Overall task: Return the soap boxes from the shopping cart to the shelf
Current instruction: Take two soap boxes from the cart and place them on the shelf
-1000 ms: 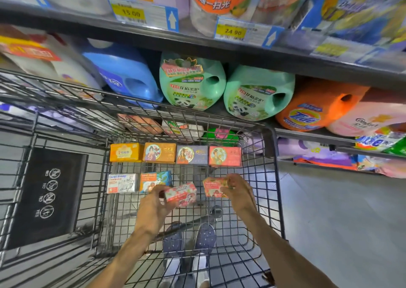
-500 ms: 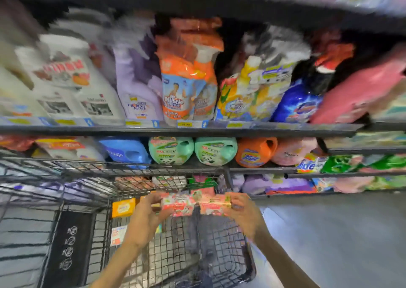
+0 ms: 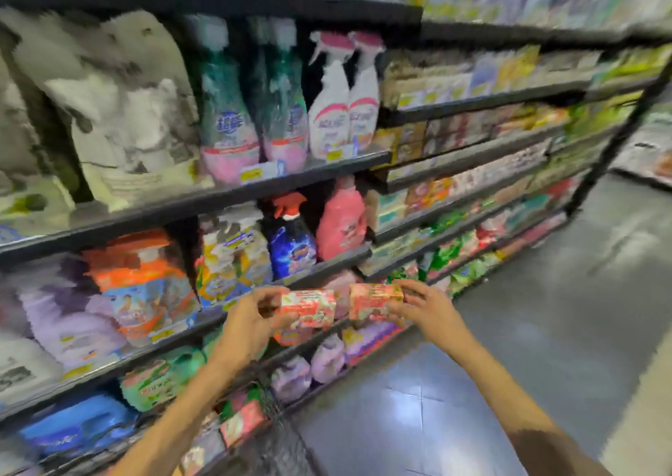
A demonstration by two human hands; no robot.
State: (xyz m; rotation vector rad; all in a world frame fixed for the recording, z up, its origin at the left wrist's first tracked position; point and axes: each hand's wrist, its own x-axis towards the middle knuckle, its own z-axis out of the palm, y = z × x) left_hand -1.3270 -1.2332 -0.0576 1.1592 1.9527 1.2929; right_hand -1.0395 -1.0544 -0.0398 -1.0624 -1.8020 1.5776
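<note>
The two soap boxes, one [image 3: 308,308] in the left hand [image 3: 251,324] and one [image 3: 371,301] in the right hand [image 3: 429,310], look like printed card with a slight sheen. The shelf [image 3: 232,194] boards are dark and matt, the spray bottles [image 3: 343,105] on them look like smooth glossy plastic, and the pouches [image 3: 145,286] lower down like shiny, crinkled plastic film. The floor [image 3: 527,330] is smooth grey tile with a dull gloss that throws back pale light, and the cart [image 3: 276,424] at the bottom edge is dark wire mesh, too blurred to judge its finish.
</note>
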